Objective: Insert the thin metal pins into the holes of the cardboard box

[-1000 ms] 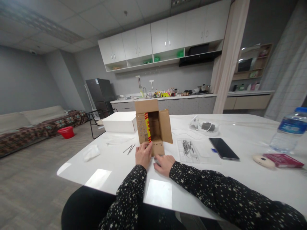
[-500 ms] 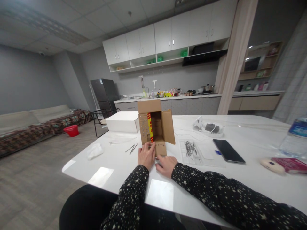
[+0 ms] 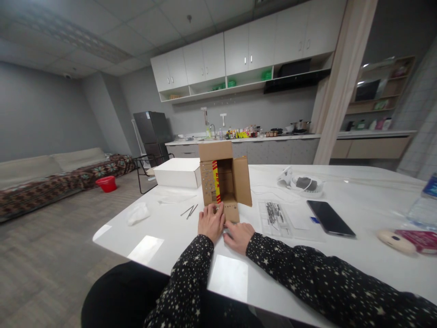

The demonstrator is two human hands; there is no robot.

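At twelve o'clock from both hands stood the cardboard box (image 3: 223, 182), flaps open; left hand (image 3: 211, 222) pressed its lower flap, steadying it; right hand (image 3: 239, 235) perhaps covered something small.

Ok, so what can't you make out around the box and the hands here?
Head view only:
- Right hand: fingertips tucked behind the left hand, so its contact with the box is hidden.
- Box inside: deep part in shadow.
- Printing on the box's yellow strip: too small.
- Bottle: cut off by the right edge.
- Tray contents: too small.
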